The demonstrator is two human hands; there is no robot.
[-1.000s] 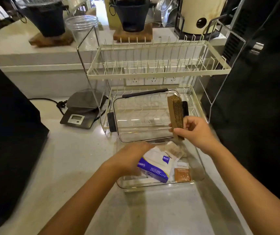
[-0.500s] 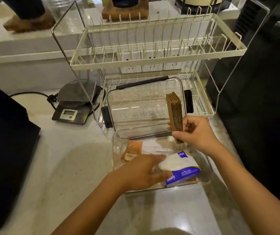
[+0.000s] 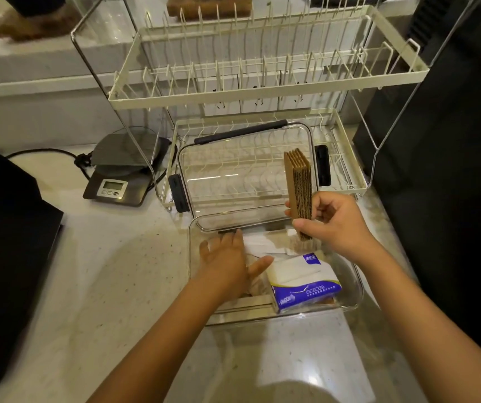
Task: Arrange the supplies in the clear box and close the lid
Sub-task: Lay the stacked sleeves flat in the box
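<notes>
Head view: clear box (image 3: 357,289) sits on the counter (image 3: 117,286), lid (image 3: 245,175) open at 12 o'clock. Left hand (image 3: 227,263), fingers spread, reaches inside. Right hand (image 3: 335,222) pinches upright cardboard stack (image 3: 299,184). Tissue pack (image 3: 303,280) lies at 5 o'clock in the box.

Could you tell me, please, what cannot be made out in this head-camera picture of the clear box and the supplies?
- Items under the left hand: the hand covers them.
- Lower end of the cardboard stack: hidden by the right hand gripping it.
- Small print on the tissue pack: too small to read.
- White papers at the back of the clear box: partly hidden by hand and pack.
- Dark objects on wooden bases: cut off by the top edge.
</notes>
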